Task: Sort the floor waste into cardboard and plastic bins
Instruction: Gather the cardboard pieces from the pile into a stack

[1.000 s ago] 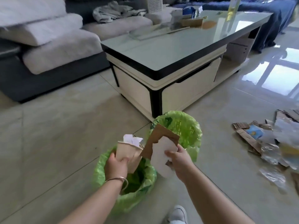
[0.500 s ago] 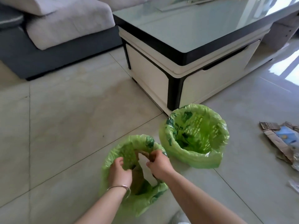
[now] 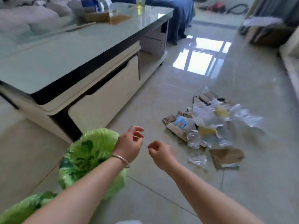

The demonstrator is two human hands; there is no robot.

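Two bins lined with green bags stand at the lower left: one bin (image 3: 87,156) beside the table corner, the other bin (image 3: 24,207) at the bottom edge, partly behind my left arm. My left hand (image 3: 129,143), with a bracelet on the wrist, hovers empty with fingers apart just right of the nearer bin. My right hand (image 3: 159,151) is beside it, empty, fingers loosely curled. A waste pile (image 3: 208,125) of cardboard scraps and crumpled clear plastic lies on the floor to the right. A flat cardboard piece (image 3: 226,156) lies closest to my right hand.
A low coffee table (image 3: 69,62) with a glass top and a white drawer fills the left. On its far end sit a box and a bottle (image 3: 140,4). A grey sofa is at the upper left. Glossy tiled floor stretches right toward a white cabinet (image 3: 291,50).
Both hands came out of the bin without the cardboard and white pieces they held. My view swung right, and the hands now reach empty toward the waste pile.
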